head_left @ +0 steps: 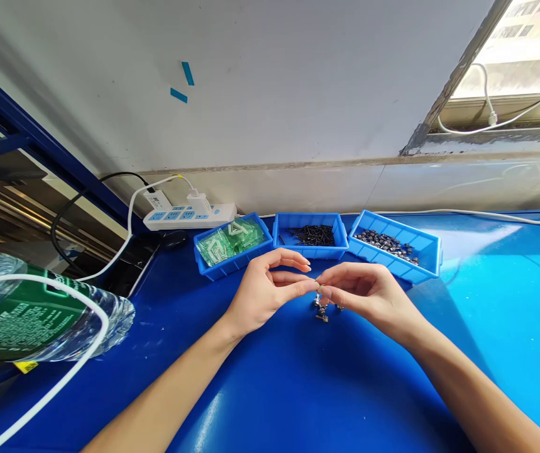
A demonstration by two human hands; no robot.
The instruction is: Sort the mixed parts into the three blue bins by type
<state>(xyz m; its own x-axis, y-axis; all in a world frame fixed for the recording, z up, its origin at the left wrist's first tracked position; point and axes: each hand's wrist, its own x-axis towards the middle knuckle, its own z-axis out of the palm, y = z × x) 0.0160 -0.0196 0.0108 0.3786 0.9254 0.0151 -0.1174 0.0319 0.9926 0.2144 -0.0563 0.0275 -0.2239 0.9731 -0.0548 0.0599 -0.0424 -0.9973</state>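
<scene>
My left hand (266, 290) and my right hand (372, 290) meet over the blue table, thumbs and fingertips pinched together. Between the fingertips is a small metal part (318, 287), mostly hidden, so its exact kind does not show. Just below and behind the fingers lie several small shiny metal pieces (321, 311) on the table. Beyond my hands stand three blue bins. The left bin (210, 272) holds green printed packets (232, 239), the middle bin (310, 253) dark screws (315, 234), and the right bin (427, 264) small silvery metal pieces (385, 244).
A white power strip (194, 217) with plugs lies behind the left bin. At the left are a large water bottle (29, 314) with a green label and a white cable (102, 333) in front of it. A wall (298, 94) rises behind the table (298, 390).
</scene>
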